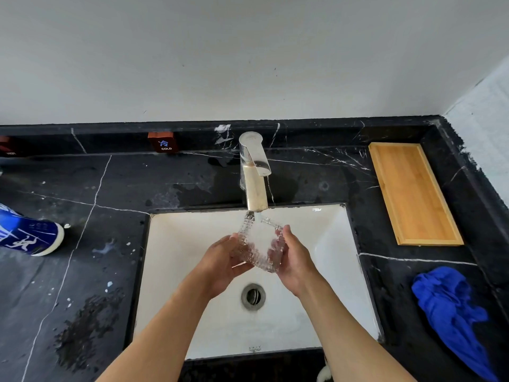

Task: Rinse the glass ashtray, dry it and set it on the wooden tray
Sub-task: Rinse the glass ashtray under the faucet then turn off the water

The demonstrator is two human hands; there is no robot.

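Both hands are over the sink (338, 244), holding the ashtray (260, 244) tipped up under the tap (254, 172), so the running water strikes its inside. The left hand (223, 260) cups it from the left and below, fingers curled round the edge; the right hand (293, 257) presses on the opposite edge, thumb over the rim. Neither hand is spread wide: each is closed on the glass.

The ashtray looks like thick, clear pressed glass with a knobbly, faceted outside. I judge it fairly heavy for what it is, quite stiff, and likely to chip or crack if it drops onto the hard white basin below. Wet, it will be slippery, though the bumpy pattern should give the fingers some bite. The safest hold seems to be what I see here: two opposite sides pinched, with a palm partly under the base, not a fingertip grip on the rim.

The blue cloth (449, 312) lies crumpled on the dark counter to the right of the sink, and the tray (413, 194) sits beyond it, bare. The rinse looks under way; drying and placing are not yet done.
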